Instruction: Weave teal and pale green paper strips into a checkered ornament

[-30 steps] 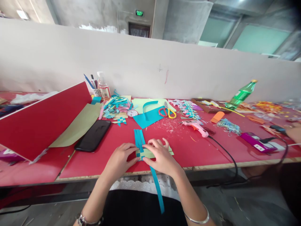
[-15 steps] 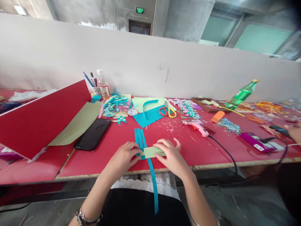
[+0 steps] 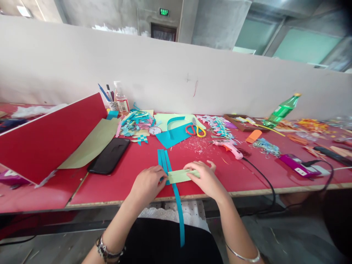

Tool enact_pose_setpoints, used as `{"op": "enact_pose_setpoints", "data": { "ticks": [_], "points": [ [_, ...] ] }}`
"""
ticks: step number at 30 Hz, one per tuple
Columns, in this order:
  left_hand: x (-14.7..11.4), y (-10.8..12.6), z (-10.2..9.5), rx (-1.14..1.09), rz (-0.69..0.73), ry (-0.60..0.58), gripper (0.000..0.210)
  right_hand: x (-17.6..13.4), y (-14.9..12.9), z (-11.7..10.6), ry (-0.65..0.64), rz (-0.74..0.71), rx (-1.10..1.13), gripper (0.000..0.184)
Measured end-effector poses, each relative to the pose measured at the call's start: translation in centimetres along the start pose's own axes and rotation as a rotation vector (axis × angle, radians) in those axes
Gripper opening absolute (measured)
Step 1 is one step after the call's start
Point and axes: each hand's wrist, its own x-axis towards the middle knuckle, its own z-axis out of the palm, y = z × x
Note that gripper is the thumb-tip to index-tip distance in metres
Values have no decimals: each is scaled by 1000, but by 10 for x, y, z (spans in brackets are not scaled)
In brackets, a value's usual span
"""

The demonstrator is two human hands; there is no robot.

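Observation:
Blue paper strips (image 3: 164, 158) lie crossed with pale green paper strips (image 3: 178, 176) near the table's front edge. My left hand (image 3: 150, 180) is closed at the crossing, its thumb and fingers pinching the paper strips there. Further along, my right hand (image 3: 200, 176) grips the green strips between thumb and fingers. One long blue strip (image 3: 179, 216) hangs from the crossing over the table edge onto my lap. The weave under my left fingers is partly hidden.
Behind the strips lie blue paper (image 3: 174, 136), scissors (image 3: 200, 131) and a pile of paper scraps (image 3: 137, 123). A pink glue gun (image 3: 228, 147) with a cord is at right, beside a purple power strip (image 3: 298, 165). A black phone (image 3: 109, 156) and red board (image 3: 55, 137) stand left.
My right hand has slid slightly right along the green strips. My left hand has closed further over the crossing. At the far right, another person's hand has left the view.

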Motion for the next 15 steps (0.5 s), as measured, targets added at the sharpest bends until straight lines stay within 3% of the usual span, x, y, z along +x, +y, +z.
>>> {"op": "enact_pose_setpoints", "data": {
  "ticks": [8,15],
  "points": [
    [1,0,-1,-8,-45,11,22,5,-2,-11,47,19,39,17],
    [-1,-3,1,-59,-60,8,26,6,-1,-15,-2,3,28,19]
  ]
}}
